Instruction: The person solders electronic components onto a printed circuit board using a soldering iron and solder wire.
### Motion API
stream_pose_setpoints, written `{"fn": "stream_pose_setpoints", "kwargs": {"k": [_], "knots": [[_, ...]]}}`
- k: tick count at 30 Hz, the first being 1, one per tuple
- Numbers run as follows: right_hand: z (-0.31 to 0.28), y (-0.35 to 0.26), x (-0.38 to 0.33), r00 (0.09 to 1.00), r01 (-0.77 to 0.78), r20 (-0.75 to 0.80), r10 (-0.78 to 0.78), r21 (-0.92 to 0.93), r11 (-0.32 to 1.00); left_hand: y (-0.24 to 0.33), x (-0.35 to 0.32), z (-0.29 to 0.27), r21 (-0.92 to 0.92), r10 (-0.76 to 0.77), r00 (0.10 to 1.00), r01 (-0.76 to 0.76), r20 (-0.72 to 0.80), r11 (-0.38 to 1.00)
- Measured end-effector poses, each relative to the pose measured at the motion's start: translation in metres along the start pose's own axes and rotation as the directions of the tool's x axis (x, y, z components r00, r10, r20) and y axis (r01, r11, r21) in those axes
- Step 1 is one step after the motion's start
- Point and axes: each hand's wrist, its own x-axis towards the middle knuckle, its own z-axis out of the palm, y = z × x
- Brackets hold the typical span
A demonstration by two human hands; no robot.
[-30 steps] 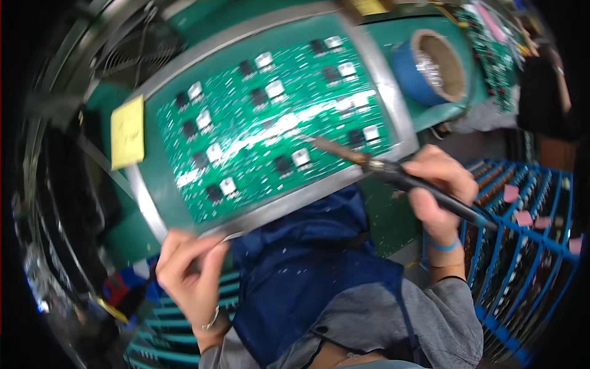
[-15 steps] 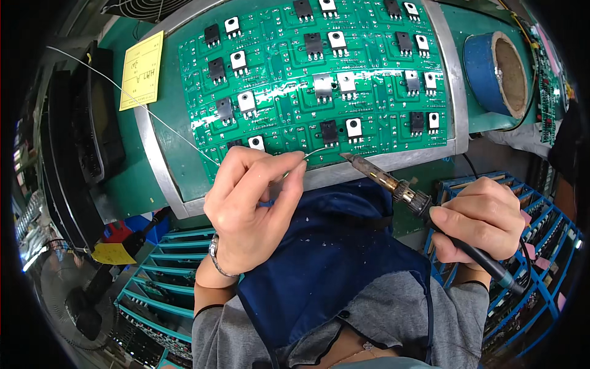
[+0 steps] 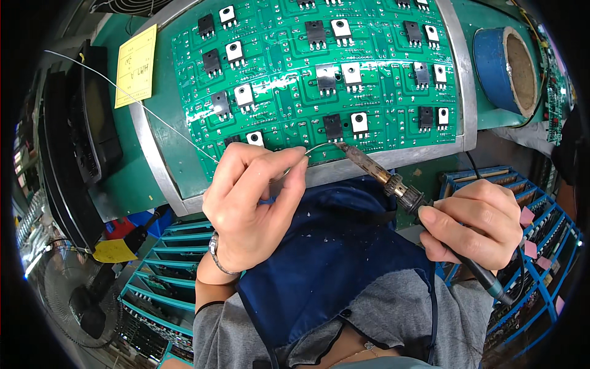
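Two hands worked the board's (image 3: 319, 80) lower edge: left hand (image 3: 255, 203) pinched solder wire (image 3: 316, 147), right hand (image 3: 470, 218) clasped the iron (image 3: 393, 181); a slipped tip could have bridged neighbouring joints.

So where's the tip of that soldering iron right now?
In the head view, the soldering iron, held in the right hand, has its tip at the green circuit board's lower edge, meeting the solder wire fed by the left hand.

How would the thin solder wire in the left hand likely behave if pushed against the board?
The solder wire looks hair-thin and bends where the left hand feeds it to the soldering iron, so it probably flexes rather than pushes. Its long unsupported span suggests it is light and easily kinked.
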Motion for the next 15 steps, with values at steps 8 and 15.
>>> {"fn": "stream_pose_setpoints", "kwargs": {"k": [8,15], "knots": [[0.0008,-0.0016,0.0,1.0,0.011,0.007,-0.011,-0.016,1.0,0.0016,0.001,0.0041,-0.001,0.025,1.0,-0.025,0.004,1.0],[-0.0005,-0.0023,-0.0012,1.0,0.004,-0.011,-0.004,-0.031,1.0,0.0044,0.0062,0.0037,0.011,0.038,0.999,-0.038,0.015,0.999]]}}
